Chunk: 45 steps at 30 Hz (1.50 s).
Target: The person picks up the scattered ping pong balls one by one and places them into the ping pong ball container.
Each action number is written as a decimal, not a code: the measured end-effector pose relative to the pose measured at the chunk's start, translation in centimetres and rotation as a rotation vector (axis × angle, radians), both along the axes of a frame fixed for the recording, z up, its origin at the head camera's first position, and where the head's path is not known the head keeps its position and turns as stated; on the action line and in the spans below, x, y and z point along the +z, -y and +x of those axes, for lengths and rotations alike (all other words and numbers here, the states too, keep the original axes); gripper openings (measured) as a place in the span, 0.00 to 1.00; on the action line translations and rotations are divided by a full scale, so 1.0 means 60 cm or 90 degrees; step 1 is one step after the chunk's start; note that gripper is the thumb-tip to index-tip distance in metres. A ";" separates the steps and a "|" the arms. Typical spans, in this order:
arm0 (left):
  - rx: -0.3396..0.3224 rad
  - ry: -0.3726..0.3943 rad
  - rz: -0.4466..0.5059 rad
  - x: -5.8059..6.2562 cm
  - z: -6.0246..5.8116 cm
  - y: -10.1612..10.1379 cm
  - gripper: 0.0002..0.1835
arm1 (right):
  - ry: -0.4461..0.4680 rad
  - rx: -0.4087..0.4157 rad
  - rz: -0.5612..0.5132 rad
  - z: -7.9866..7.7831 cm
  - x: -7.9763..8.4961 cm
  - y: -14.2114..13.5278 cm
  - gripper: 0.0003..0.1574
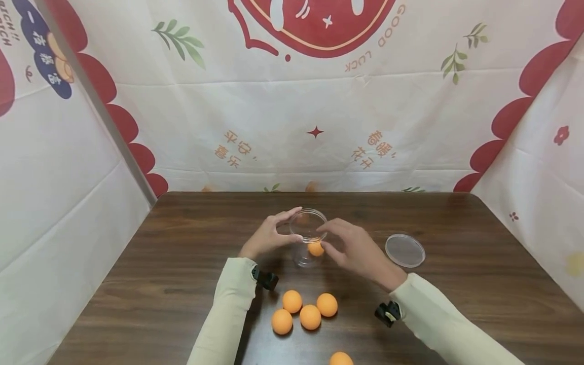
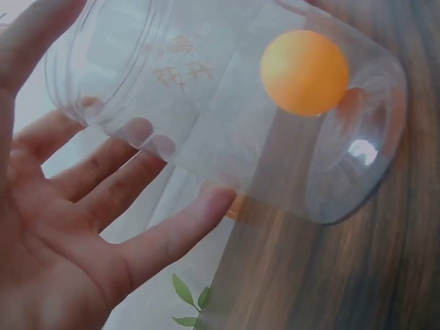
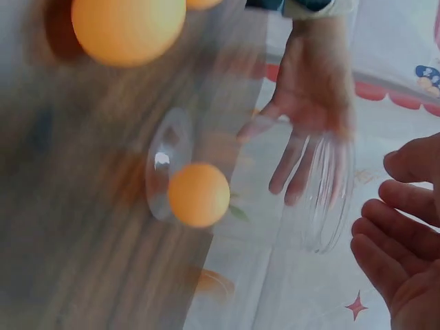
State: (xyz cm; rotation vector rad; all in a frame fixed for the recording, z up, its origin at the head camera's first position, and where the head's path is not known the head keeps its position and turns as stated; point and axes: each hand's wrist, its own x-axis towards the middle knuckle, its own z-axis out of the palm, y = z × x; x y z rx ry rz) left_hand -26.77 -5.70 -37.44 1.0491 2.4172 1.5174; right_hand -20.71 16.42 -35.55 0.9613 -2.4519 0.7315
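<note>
In the head view, a clear jar [image 1: 304, 259], its round mouth facing up, is at the centre of the dark wooden table [image 1: 173, 284]. Taking the jar as the dial, the left hand [image 1: 270, 236] is at nine o'clock, thumb and fingers parted and gripping its side near the rim. The right hand [image 1: 353, 248] is at three o'clock, index finger overlapping the mouth, thumb and finger apart with nothing between them. An orange ball [image 1: 316, 248] shows inside the jar, just beside the right thumb. Four loose balls [image 1: 310, 317] cluster at six o'clock; a fifth, cut by the frame edge, is between five and six. A clear lid [image 1: 405, 250] lies at three o'clock, beyond the right hand.

In the left wrist view, the jar runs from its rim at ten o'clock to its base at four. The left fingers are spread behind its wall; the ball inside, nearer the base, lies at two o'clock from them.

In the right wrist view, the left hand reaches round the jar from one o'clock. The right fingers, loosely bent and empty, are just off the rim at three o'clock, and the ball lies at nine o'clock from their tips.
</note>
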 end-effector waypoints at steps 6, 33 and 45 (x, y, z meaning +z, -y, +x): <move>0.010 0.002 -0.001 -0.006 0.000 0.005 0.35 | 0.078 0.037 0.044 0.043 -0.015 -0.004 0.16; -0.026 0.063 0.040 -0.003 -0.016 0.002 0.35 | 0.308 0.086 0.174 0.076 -0.032 0.005 0.27; -0.031 0.067 0.040 -0.003 -0.017 -0.001 0.35 | 0.352 0.097 0.211 0.070 -0.050 0.011 0.26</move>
